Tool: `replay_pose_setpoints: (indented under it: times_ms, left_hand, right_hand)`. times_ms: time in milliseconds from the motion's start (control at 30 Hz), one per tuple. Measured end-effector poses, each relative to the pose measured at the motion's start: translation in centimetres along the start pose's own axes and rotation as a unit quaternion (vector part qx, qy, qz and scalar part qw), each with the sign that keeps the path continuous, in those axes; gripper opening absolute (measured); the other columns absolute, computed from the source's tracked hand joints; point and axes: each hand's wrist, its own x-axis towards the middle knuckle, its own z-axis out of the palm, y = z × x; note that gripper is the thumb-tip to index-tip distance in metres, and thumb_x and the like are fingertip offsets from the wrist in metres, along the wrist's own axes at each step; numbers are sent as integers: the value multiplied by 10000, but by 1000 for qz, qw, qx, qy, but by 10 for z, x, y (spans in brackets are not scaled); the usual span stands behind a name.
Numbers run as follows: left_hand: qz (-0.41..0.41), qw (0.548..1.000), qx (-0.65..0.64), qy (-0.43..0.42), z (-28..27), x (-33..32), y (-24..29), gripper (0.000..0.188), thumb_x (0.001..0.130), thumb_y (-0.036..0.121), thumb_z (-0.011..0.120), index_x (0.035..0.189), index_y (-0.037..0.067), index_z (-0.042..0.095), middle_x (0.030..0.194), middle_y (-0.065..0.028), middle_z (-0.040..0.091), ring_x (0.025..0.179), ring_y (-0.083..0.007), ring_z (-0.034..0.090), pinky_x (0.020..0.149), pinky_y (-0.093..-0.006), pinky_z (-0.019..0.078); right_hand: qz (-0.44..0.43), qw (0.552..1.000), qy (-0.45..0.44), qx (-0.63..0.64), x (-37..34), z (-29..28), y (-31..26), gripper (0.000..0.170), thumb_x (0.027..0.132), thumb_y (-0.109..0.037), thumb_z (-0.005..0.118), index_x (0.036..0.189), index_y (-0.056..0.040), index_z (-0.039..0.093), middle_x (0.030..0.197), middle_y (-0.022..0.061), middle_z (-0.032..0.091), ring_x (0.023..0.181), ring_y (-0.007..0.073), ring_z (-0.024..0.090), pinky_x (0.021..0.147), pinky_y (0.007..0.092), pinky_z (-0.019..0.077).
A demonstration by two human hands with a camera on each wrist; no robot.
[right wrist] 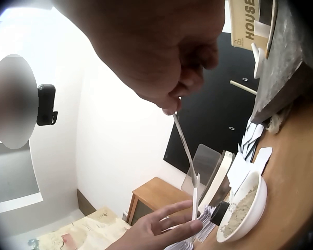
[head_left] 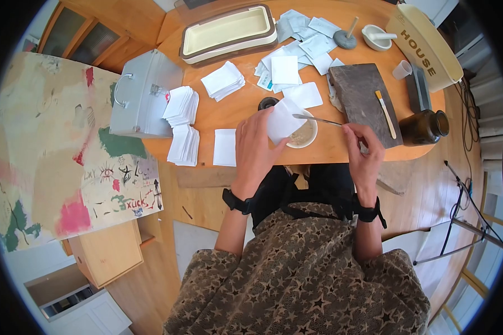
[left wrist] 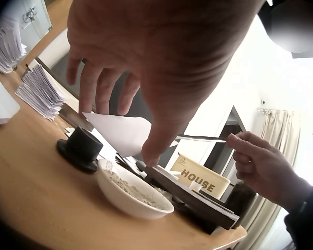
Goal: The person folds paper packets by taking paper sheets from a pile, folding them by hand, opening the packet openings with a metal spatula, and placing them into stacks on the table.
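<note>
My left hand (head_left: 253, 146) holds a white paper packet (head_left: 282, 120) by its edges, thumb on one side and fingers on the other. My right hand (head_left: 364, 153) pinches the end of a thin metal spatula (head_left: 325, 120). The spatula's flat tip meets the packet's upper edge, and in the right wrist view the packet (right wrist: 195, 198) appears nearly edge-on. Below them stands a white bowl (left wrist: 146, 208) with greyish-beige powder (left wrist: 126, 188) in it. A small black weight-like object (left wrist: 83, 148) sits beside the bowl.
Stacks of white packets (head_left: 183, 106) lie left, by a metal case (head_left: 145, 92). Foil sachets (head_left: 318, 47) and a cream tray (head_left: 229, 33) are behind. At right are a dark board (head_left: 357, 89) with a brush (head_left: 385, 114), a brown jar (head_left: 422, 129) and a mortar (head_left: 369, 39).
</note>
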Motion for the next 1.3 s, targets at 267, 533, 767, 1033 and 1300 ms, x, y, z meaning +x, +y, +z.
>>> replay_pose_setpoints:
  times_ms: [267,533,767,1033,1300]
  left_hand:
    - [-94,992,79,17,-33,-36,-36,736,789,280,850,1406,73,506,1327,-137,615,1251,-313,564,1115,-474,365]
    - [-192,967,164,28,-42,-66,-63,729,825,379,823,1411,86,504,1333,-155,626,1237,-320,588,1062,-484,397]
    - [-229,955,190,9,-36,-65,-66,760,799,384,838,1409,74,509,1267,-173,657,1198,-331,610,1032,-488,412]
    - [-227,952,208,5,-24,-64,-64,798,785,381,847,1422,59,492,1282,-184,629,1209,-353,581,1050,-500,402]
    - [-188,965,179,22,-12,-63,-72,821,793,278,836,1450,-4,433,1343,-214,569,1261,-373,537,1080,-491,395]
  right_hand:
    - [45,999,-5,11,-1,-1,1,75,940,-66,739,954,0,706,746,29,624,635,64,482,563,226,392]
    - [61,998,-26,6,-5,5,-1,97,939,-81,743,938,3,695,708,17,592,617,61,455,539,234,360]
    - [69,997,-32,9,-6,4,-1,101,943,-81,739,931,6,689,692,19,574,613,68,444,537,235,351]
    - [77,996,-33,10,-7,4,1,103,942,-82,739,925,6,687,697,15,567,617,68,444,541,238,354]
    - [94,995,-37,13,-7,5,3,99,944,-80,736,925,4,687,699,12,563,619,64,445,541,238,355]
